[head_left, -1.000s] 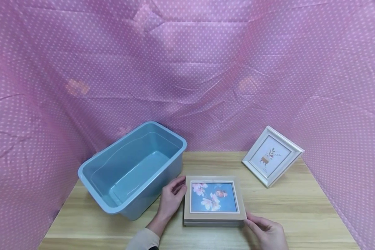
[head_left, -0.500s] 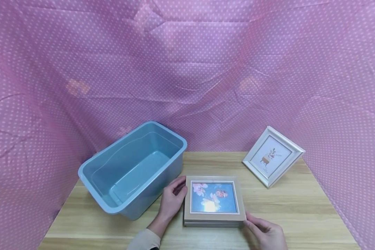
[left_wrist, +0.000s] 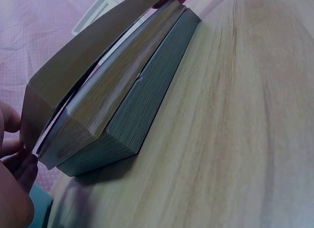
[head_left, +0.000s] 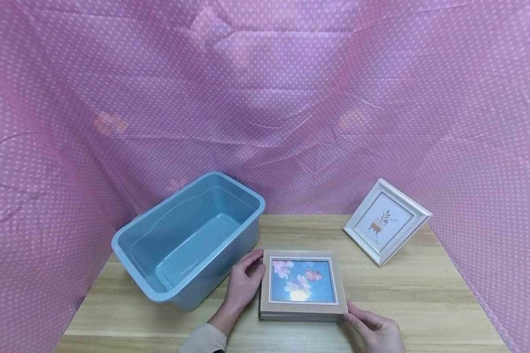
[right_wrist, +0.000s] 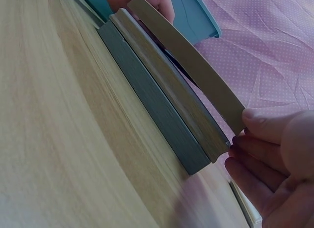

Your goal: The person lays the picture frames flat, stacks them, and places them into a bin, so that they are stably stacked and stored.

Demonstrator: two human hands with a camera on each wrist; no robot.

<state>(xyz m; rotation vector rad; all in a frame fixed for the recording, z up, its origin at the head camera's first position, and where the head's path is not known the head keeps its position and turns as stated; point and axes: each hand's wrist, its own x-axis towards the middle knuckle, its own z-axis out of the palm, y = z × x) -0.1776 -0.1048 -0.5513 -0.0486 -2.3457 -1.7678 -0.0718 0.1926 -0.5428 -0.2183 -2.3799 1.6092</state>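
A tan picture frame (head_left: 302,309) with a blossom picture lies on top of a small stack of frames. The wrist views show a narrow gap under it, above a brown frame (right_wrist: 174,90) and a dark grey-green frame (right_wrist: 152,100) at the bottom. My left hand (head_left: 243,279) holds the top frame by its left side, fingers bent around the edge. At the near right corner, my right hand (head_left: 375,328) pinches the same frame, thumb on top and fingers below, as the right wrist view shows.
A blue plastic bin (head_left: 247,235) stands left of the stack, with nothing seen inside. A white picture frame (head_left: 357,215) with a plant print stands propped at the back right. Pink dotted cloth (head_left: 265,108) hangs behind and beside the wooden table (head_left: 424,304).
The top frame has shifted very slightly toward me on the stack. A bright reflection has appeared on its glass. Both hands keep nearly the same places.
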